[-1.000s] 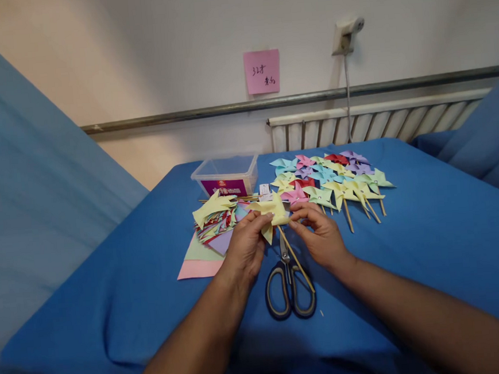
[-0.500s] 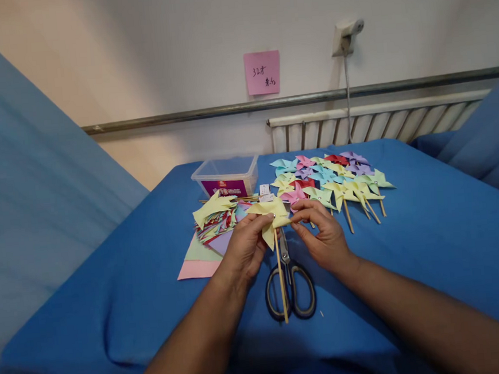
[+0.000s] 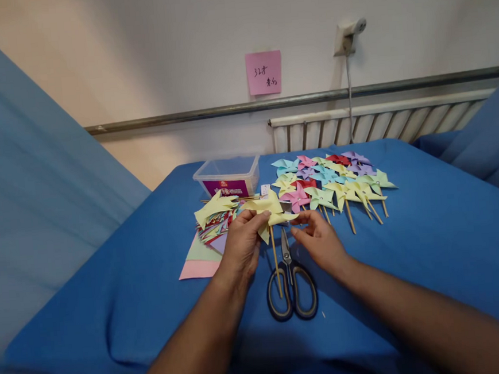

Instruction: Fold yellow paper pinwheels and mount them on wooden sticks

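A pale yellow paper pinwheel (image 3: pixel 270 206) on a thin wooden stick (image 3: pixel 277 265) is in my left hand (image 3: pixel 244 242), thumb pressed near its centre. The stick hangs down over the scissors. My right hand (image 3: pixel 318 239) is at the pinwheel's right blade, its thumb and forefinger slightly apart with nothing visible between them. Contact with the blade tip cannot be made out. Below the hands lie scissors (image 3: pixel 287 259) with dark handles, blades pointing away from me.
Several finished pinwheels (image 3: pixel 324 175) in mixed colours lie at the back right. To the left are a pile of cut coloured paper (image 3: pixel 217 221), flat pink and green sheets (image 3: pixel 199 267) and a clear plastic box (image 3: pixel 226 168). Blue cloth (image 3: pixel 155 309) covers the table.
The pinwheel has tilted and shifted slightly left, its stick now looking shorter. My right thumb and forefinger have come off the blade tip and dropped a little.
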`<action>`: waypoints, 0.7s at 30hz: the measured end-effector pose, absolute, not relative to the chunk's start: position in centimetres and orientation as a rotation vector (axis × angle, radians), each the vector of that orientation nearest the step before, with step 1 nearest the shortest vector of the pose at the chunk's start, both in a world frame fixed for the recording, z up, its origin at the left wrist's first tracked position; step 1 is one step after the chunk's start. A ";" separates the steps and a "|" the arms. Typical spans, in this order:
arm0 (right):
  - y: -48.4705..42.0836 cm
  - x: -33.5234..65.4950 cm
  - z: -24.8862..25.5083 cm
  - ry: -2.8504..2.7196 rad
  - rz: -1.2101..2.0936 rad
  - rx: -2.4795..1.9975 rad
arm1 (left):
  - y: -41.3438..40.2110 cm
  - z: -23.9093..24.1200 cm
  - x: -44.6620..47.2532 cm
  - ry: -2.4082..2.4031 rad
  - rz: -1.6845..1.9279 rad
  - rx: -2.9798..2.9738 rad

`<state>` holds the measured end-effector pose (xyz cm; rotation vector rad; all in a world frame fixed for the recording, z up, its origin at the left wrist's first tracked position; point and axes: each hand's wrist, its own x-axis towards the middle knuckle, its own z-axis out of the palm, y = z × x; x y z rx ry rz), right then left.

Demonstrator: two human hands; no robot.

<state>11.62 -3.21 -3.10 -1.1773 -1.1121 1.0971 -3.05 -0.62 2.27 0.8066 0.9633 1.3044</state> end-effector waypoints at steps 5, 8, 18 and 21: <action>-4.0 10.7 -2.5 -1.192 1.588 -0.996 | -0.4 1.9 -3.2 0.961 1.324 0.812; -4.2 10.1 -2.8 -1.192 1.697 -0.922 | -0.5 1.9 -3.0 0.947 1.306 0.780; -3.7 9.8 -3.4 -1.217 1.679 -0.948 | -0.3 1.7 -3.2 0.979 1.257 0.794; -3.4 9.7 -3.3 -1.209 1.692 -0.949 | -0.1 2.1 -3.3 0.976 1.246 0.809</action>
